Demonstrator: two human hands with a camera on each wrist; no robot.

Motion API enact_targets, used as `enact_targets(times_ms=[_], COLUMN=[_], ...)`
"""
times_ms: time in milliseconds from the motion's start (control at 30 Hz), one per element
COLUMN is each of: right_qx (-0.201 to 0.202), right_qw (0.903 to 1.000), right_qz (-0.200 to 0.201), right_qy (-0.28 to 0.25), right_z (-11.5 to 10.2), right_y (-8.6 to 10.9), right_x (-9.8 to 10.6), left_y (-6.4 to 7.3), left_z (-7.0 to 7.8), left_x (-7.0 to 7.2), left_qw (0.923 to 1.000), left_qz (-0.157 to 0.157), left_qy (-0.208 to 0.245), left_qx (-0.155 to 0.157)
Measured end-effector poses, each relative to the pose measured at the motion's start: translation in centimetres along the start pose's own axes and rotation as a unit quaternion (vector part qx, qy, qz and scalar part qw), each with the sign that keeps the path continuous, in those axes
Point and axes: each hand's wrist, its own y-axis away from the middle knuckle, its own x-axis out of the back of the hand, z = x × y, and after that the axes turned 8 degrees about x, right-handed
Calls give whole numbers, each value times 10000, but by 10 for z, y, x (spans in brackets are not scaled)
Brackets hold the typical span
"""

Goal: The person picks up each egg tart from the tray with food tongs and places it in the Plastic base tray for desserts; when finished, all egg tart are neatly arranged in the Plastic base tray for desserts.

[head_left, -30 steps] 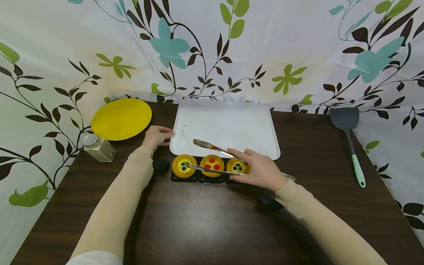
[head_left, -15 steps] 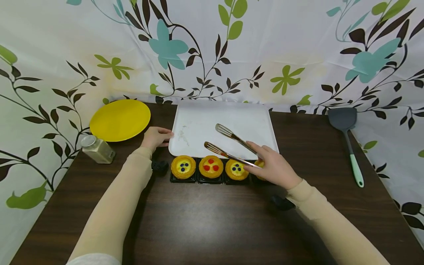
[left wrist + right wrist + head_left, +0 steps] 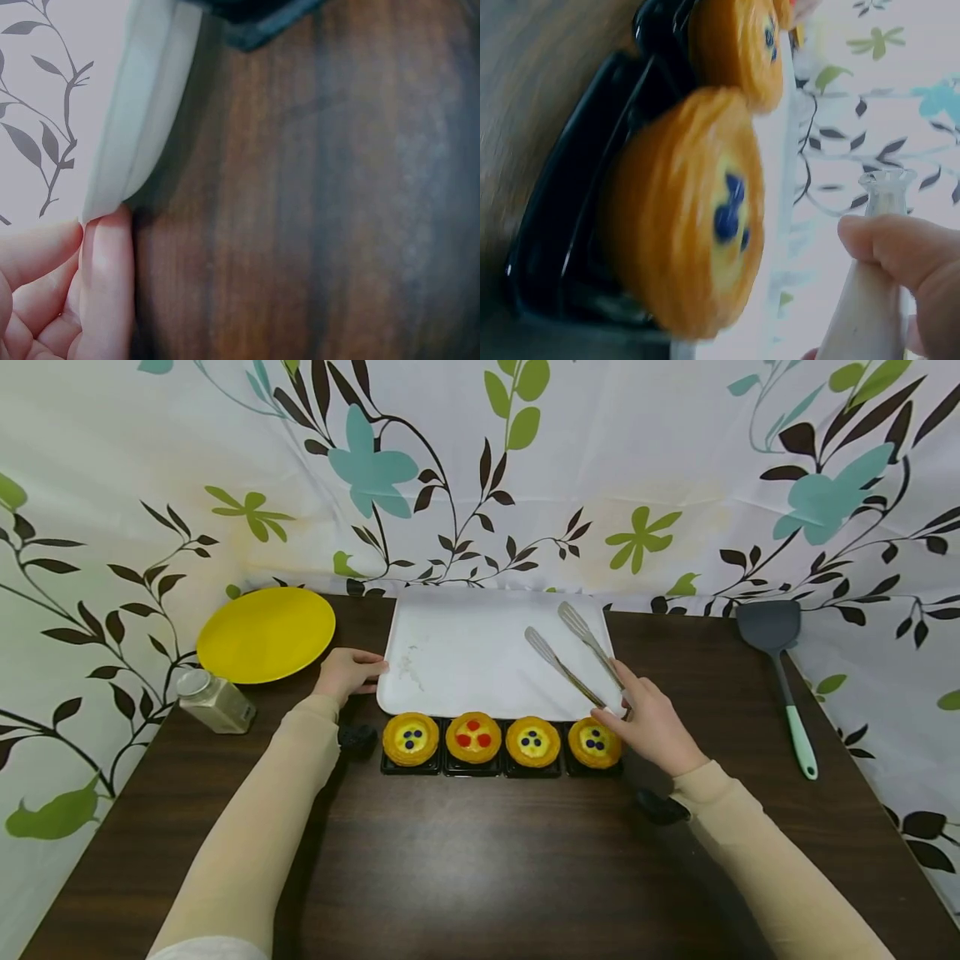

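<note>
My left hand [image 3: 347,675] pinches the left edge of a white rectangular tray [image 3: 465,652]; the left wrist view shows thumb and fingers on its rim [image 3: 142,112]. My right hand [image 3: 652,722] holds metal tongs [image 3: 567,676], their slotted tips spread apart over the tray's right part. In the right wrist view the thumb presses the tongs' near end [image 3: 870,307]. Just in front of the tray stands a row of several egg tarts in black plastic holders. Three bear blue dots, like the rightmost tart [image 3: 595,743], closest to my right hand; another tart [image 3: 473,737] has red ones.
A yellow plate [image 3: 266,635] lies at the back left, with a glass shaker jar [image 3: 216,702] in front of it. On the far right is a grey turner [image 3: 769,625] with a mint handle. A patterned curtain [image 3: 465,468] hangs behind the dark wooden table [image 3: 465,868].
My right hand has moved right with the tongs, swinging their tips from over the tarts to over the tray's right side. My left hand stays at the tray's edge.
</note>
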Motion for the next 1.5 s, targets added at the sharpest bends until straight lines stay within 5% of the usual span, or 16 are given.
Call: enact_targets(times_ms=[633,1033,1500], right_qx=[-1326,-2063,-2453], right_qw=[9912,9777,9680], right_qz=[26,-221,-414], right_qy=[-1,-318,-334], right_z=[68,94,107], right_y=[0,-13,-30], right_x=[13,12,8], left_y=[2,6,6], left_z=[0,1,0], left_x=[0,-1,0], left_qw=[10000,10000,10000], left_qz=[-19,-14,36], left_qy=[-51,-49,-19], left_qx=[-37,9,-50])
